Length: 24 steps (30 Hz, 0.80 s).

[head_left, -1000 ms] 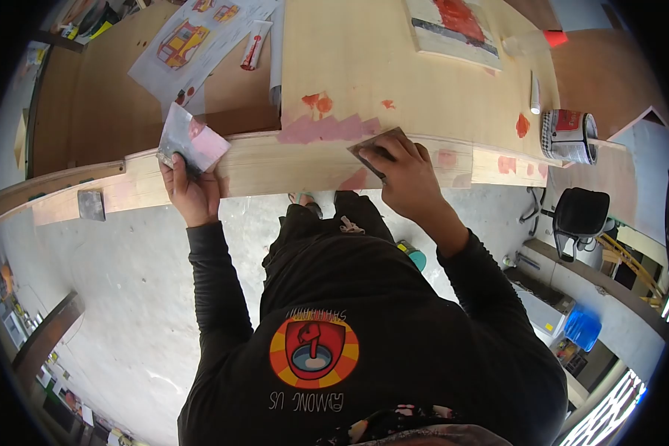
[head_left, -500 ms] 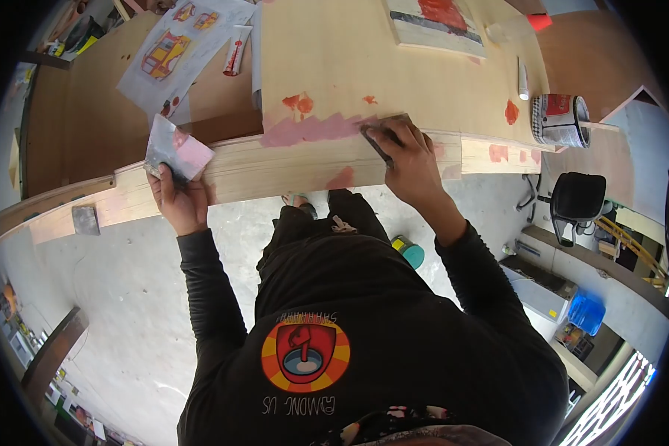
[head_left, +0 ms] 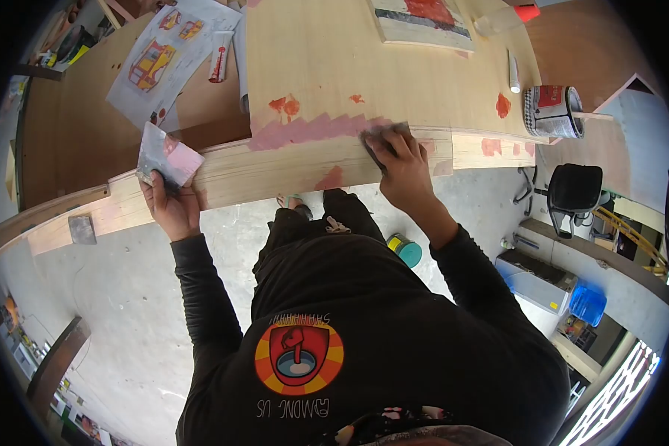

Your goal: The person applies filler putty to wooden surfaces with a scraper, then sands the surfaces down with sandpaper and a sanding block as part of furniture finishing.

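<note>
My left hand [head_left: 172, 208] is closed on a flat square putty plate [head_left: 153, 146], which carries a lump of pink putty [head_left: 183, 161]. My right hand [head_left: 410, 175] grips a thin dark putty spreader [head_left: 372, 151], pressed to the wood at the right end of a jagged pink putty strip [head_left: 305, 131]. That strip runs along the seam between the pale plywood panel [head_left: 334, 67] and the front edge board [head_left: 275, 169]. The fingers partly cover the spreader.
Printed drawings [head_left: 150, 67] and a red-and-white tube [head_left: 219, 57] lie at upper left. A paint can [head_left: 551, 111], white tube [head_left: 514, 72] and painted board [head_left: 421, 22] are at upper right. A dark square plate [head_left: 82, 230] rests on the edge board. A chair [head_left: 574, 189] stands right.
The whole view has shifted slightly, moving the bench leftward in the picture. Relative to the wood, my right hand and the spreader have moved a little to the right; my left hand still holds the plate.
</note>
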Motion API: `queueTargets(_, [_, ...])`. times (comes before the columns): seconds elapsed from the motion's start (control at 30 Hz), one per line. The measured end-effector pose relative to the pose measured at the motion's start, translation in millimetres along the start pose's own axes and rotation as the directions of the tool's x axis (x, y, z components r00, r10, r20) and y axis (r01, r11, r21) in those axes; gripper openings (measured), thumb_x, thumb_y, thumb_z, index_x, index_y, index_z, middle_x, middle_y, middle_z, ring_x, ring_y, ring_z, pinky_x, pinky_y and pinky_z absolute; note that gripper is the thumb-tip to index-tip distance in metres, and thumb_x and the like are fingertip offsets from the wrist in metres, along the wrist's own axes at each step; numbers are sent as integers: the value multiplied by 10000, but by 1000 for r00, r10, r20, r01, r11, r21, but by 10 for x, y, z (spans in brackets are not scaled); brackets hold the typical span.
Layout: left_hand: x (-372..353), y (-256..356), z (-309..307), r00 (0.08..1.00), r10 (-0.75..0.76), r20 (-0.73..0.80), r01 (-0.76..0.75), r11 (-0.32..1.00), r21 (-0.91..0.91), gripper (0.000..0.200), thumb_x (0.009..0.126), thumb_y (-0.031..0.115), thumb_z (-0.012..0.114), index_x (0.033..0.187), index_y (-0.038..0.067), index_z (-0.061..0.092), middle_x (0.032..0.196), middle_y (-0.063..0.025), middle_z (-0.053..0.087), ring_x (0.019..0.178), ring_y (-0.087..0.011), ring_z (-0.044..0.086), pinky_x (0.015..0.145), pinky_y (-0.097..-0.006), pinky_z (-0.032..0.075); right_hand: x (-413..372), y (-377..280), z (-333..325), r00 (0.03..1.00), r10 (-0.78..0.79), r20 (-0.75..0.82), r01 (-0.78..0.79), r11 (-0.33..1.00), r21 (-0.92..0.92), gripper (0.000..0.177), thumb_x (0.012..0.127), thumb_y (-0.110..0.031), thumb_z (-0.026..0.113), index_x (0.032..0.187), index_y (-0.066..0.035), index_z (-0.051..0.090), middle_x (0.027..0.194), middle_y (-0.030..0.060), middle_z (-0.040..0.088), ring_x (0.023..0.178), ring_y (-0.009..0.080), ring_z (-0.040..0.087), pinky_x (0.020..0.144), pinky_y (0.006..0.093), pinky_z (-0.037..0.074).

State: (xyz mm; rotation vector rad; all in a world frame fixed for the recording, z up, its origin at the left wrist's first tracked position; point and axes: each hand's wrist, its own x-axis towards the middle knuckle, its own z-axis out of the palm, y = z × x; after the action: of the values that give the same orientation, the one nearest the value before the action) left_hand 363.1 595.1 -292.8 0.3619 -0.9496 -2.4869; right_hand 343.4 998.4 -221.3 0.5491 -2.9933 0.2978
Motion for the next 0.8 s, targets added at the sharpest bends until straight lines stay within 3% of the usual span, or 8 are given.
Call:
queueTargets(0.13, [11,-17,9,1000,9,19,-9,1000,-7,311,1010,118,502,1317,62,492,1345,-127,546,1224,-287,556,990,-482,522,140,-21,-370,958,-75,275,31,986,162,543,708,17,610,1196,-213,673,1199,40,590,1231,286,507,981,455,421])
queueTargets(0.17, [7,-15,15,1000,13,26,-13,1000,-1,314,1010,116,502,1319,65,490,1342,-126,547,1223,-288,556,987,-480,524,232,-58,-376,957,-86,276,39,984,171,543,708,17,610,1196,-213,673,1199,40,590,1231,286,507,981,455,421])
queueTargets(0.23, [-18,-4,34,1000,14,17,-14,1000,-3,316,1010,116,501,1323,74,492,1336,-120,550,1219,-284,558,986,-480,523,451,-129,-324,875,-454,165,430,888,164,534,707,20,630,1182,-218,683,1234,35,588,1268,271,491,1042,443,392])
queueTargets(0.27, [-20,-4,55,1000,15,12,-15,1000,-3,314,1010,116,501,1321,76,494,1334,-117,552,1217,-282,559,987,-480,521,559,-194,-291,828,-523,201,507,852,127,521,699,-34,690,1186,-221,683,1254,29,583,1285,267,482,1099,429,349])
queueTargets(0.37, [-28,-7,81,1000,27,3,-27,1000,-14,302,1012,115,501,1311,78,504,1323,-109,559,1210,-273,562,989,-482,517,930,-446,-225,726,-663,184,606,743,285,512,704,30,612,1161,-188,692,1256,25,594,1300,253,474,1094,421,373])
queueTargets(0.5, [-26,-23,58,1000,23,6,-23,999,-33,309,1006,120,536,1314,98,507,1324,-94,557,1223,-269,547,1020,-477,487,1327,-608,39,588,-799,123,751,596,285,508,699,9,630,1159,-195,700,1270,5,599,1290,230,480,1123,405,309])
queueTargets(0.63, [-44,-16,63,999,26,-25,-27,999,-41,307,1005,119,538,1310,102,509,1316,-83,559,1214,-258,550,1011,-474,494,1533,-711,144,552,-819,157,777,574,259,383,810,-87,568,1121,-235,736,1270,-57,620,1245,153,513,1071,365,325])
queueTargets(0.8, [-51,-25,87,999,27,-23,-29,998,-62,317,1002,124,540,1316,99,499,1302,-87,562,1212,-259,551,990,-468,512,1507,-735,211,561,-802,204,772,596,221,460,772,-16,565,1150,-233,712,1294,-31,604,1282,180,490,1089,388,320])
